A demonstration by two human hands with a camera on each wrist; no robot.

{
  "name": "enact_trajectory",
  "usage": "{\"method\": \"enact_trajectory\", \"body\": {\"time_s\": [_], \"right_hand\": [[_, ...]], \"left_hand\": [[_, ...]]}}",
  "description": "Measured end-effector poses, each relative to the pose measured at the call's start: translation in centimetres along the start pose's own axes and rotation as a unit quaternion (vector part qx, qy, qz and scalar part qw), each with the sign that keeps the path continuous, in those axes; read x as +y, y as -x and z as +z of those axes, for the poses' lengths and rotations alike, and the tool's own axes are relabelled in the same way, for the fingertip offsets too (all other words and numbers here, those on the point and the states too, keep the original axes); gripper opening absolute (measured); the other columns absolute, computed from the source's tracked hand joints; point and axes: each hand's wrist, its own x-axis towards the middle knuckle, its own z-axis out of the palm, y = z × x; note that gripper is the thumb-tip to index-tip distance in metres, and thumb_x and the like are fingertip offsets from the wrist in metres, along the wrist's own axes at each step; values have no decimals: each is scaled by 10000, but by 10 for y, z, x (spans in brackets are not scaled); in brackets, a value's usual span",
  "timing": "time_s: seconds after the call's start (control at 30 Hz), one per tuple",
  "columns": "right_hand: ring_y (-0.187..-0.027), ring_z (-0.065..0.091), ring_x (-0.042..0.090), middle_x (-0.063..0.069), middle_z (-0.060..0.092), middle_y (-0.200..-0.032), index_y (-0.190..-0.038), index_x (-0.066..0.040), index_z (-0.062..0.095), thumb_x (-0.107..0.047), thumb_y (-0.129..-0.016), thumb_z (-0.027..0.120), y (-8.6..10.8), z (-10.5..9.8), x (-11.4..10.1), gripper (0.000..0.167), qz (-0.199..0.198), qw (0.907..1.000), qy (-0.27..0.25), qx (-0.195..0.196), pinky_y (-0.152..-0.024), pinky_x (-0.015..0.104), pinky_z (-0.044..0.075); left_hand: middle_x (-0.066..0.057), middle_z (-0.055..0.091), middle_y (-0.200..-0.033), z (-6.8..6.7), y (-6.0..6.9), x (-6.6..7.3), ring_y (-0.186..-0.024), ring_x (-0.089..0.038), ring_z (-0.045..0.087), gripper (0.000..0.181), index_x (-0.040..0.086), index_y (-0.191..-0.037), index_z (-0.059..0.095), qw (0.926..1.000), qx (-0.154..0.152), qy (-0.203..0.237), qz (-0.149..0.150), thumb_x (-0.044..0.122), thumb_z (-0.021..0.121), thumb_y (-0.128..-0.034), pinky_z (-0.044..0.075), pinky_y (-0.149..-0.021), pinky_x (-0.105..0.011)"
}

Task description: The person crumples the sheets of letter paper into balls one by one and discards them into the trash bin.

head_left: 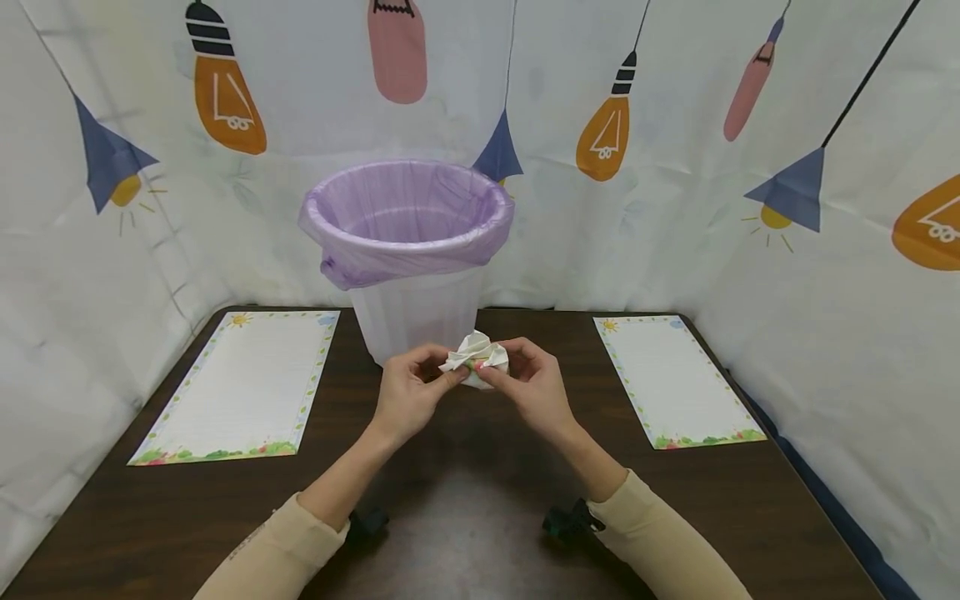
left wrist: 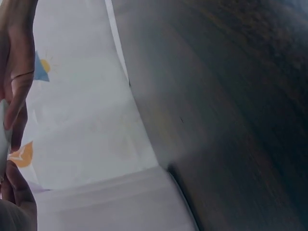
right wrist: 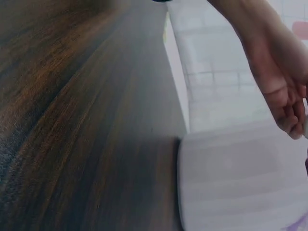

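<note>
A crumpled white paper piece (head_left: 477, 358) with a coloured printed edge is held up in front of the bin, above the brown table. My left hand (head_left: 408, 392) pinches its left side between thumb and fingers, while my right hand (head_left: 532, 385) pinches its right side. At the left edge of the left wrist view, the left hand (left wrist: 18, 207) is low and the right hand (left wrist: 18, 72) is higher, with the white paper (left wrist: 4, 137) between them. The right wrist view shows the left hand (right wrist: 281, 72); the paper is mostly cut off there.
Behind the hands stands a white bin (head_left: 420, 312) with a purple liner (head_left: 408, 258). Bordered sheets lie on the table to the left (head_left: 240, 383) and right (head_left: 675, 379). Printed white fabric (head_left: 675, 250) hangs around the table (head_left: 465, 517).
</note>
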Motion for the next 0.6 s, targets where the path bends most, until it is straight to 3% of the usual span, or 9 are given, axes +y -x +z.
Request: {"method": "enact_trajectory", "body": {"time_s": [0.1,0.23,0.43,0.6], "right_hand": [[-722,592,127,79,684,-951,-997,33,672,40,-863,802,-1,6,0,187,-144,9983,480,312,-575,201,511],[-507,423,112,51,635,-831,-873,-27,655,-6,-840,847,-2,11,-1,196,-420,9913,1061,655,-460,206,394],[-503,388,161,124,646,-822,-832,25,631,49,-830,833,-1,16,-4,203,-504,9827,1472,1000,-439,206,363],[-519,400,138,158,652,-822,-828,74,601,95,-834,803,1,24,-25,203,-579,9789,1610,1114,-454,188,359]], "left_hand": [[-61,715,-799,1,-1,-1,-704,-139,635,130,24,-840,732,9997,194,-166,16,12,861,-824,535,-615,-255],[-22,674,-727,4,-3,-2,-667,-137,601,207,62,-755,679,9977,512,-384,212,11,872,-810,504,-610,-232],[24,638,-706,13,-2,-2,-621,-130,547,232,99,-722,678,9908,847,-735,762,-8,861,-816,461,-581,-216],[27,618,-721,19,-1,0,-604,-124,529,243,97,-718,672,9864,952,-1002,895,-40,854,-802,442,-559,-203]]}}
